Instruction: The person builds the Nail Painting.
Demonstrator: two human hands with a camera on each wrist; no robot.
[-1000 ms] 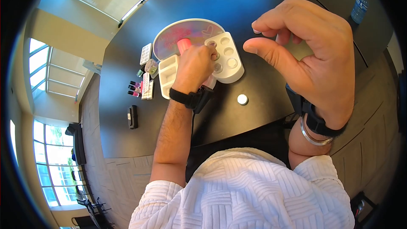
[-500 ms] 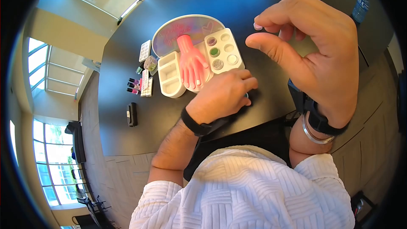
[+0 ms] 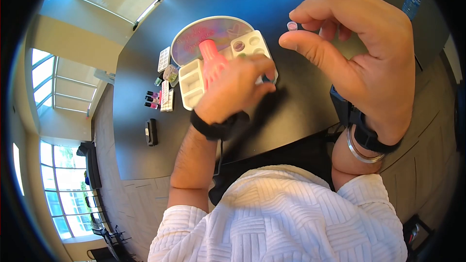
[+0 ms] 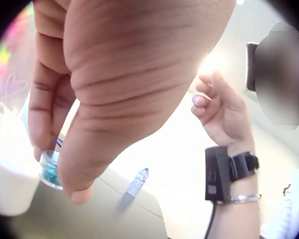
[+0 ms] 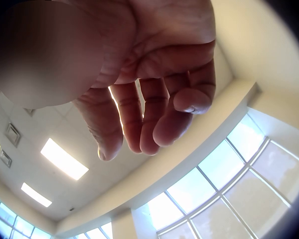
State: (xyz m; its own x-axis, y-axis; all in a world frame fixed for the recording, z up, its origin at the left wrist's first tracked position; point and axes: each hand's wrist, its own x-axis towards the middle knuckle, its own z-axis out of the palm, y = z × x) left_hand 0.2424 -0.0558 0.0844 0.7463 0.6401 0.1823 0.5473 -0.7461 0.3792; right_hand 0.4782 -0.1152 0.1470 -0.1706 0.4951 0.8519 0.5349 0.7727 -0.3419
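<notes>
My left hand (image 3: 238,87) pinches a small clear pot of teal glitter (image 4: 51,172) between thumb and fingertips, over the right part of a white nail kit tray (image 3: 256,48). A purple pot (image 3: 239,46) sits in one of its round wells; the hand hides several others. Behind the left hand, a pink model hand (image 3: 208,51) lies in the kit's middle, partly covered. My right hand (image 3: 361,43) is raised at the right, thumb and index finger curved and apart. In the head view a tiny pink pot (image 3: 291,26) shows against the table, in the gap between those fingertips.
The kit's oval lid (image 3: 184,43) stands up behind it. Left of it are nail polish bottles (image 3: 151,99), a clear round tub (image 3: 170,73), white nail cases (image 3: 164,59) and a black case (image 3: 151,132). A water bottle (image 3: 411,2) stands at the far right.
My left hand went from the kit wells to the round pot on the table near me, took hold of it and carried it back up to the tray. The right hand stays raised, slightly higher.
</notes>
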